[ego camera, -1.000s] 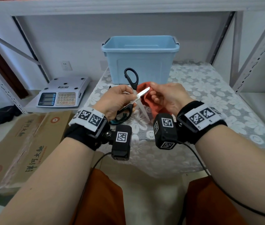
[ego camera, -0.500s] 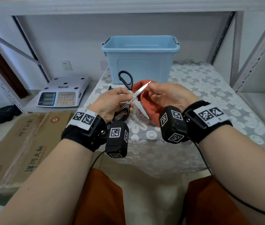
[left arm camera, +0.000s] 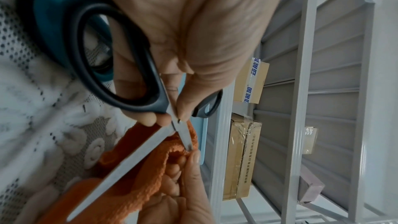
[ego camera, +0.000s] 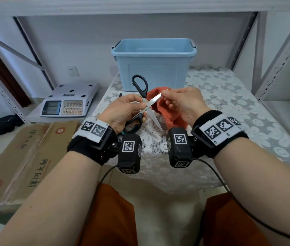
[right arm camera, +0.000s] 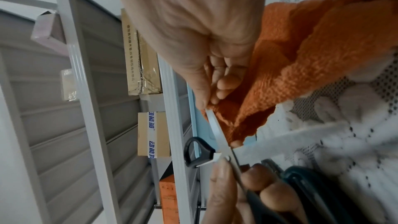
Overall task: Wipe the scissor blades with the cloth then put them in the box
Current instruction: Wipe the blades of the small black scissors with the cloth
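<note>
Left hand point(ego camera: 122, 110) fingers are gripping the open scissors point(ego camera: 145, 105) at the pivot; right hand point(ego camera: 183, 103) fingers are pinching the cloth point(ego camera: 160, 107) round the upper blade's tip.

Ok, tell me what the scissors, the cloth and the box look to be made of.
Scissors: blades look like bare steel, pale grey with a dull sheen; the handles look like matte black plastic.
Orange cloth: soft looped fabric, probably terry or microfibre, judging by its nubbly pile.
Blue box: likely moulded plastic, smooth and slightly glossy, with a rolled rim.

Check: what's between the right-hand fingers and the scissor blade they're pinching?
The orange cloth wraps the blade's tip end under the right hand fingers; clearest in the right wrist view.
</note>
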